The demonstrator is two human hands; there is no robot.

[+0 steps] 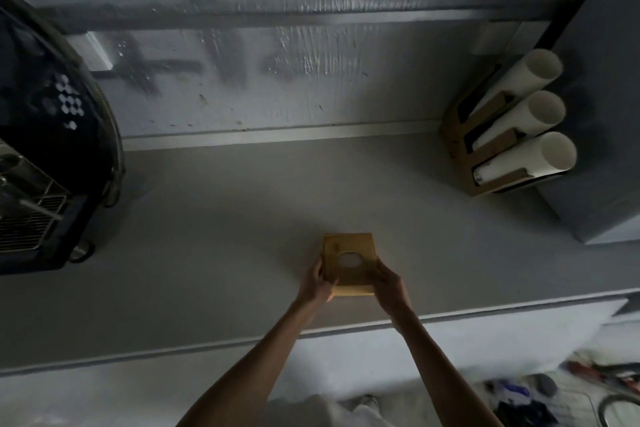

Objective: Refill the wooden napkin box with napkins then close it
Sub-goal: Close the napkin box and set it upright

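A small wooden napkin box (349, 248) stands on the grey counter (214, 236), near its front edge. Its lid is on, and something white shows through the round hole (349, 260) in the top. My left hand (317, 284) grips the box's left side. My right hand (389, 284) grips its right side. Both hands hold the box from the near end, fingers wrapped along its walls. No loose napkins are in view.
A dark machine with a wire grille (45, 156) fills the counter's left end. A cardboard holder with three stacks of white cups (512, 128) leans at the back right, beside a grey cabinet (602, 135). Clutter lies on the floor at lower right (571, 392).
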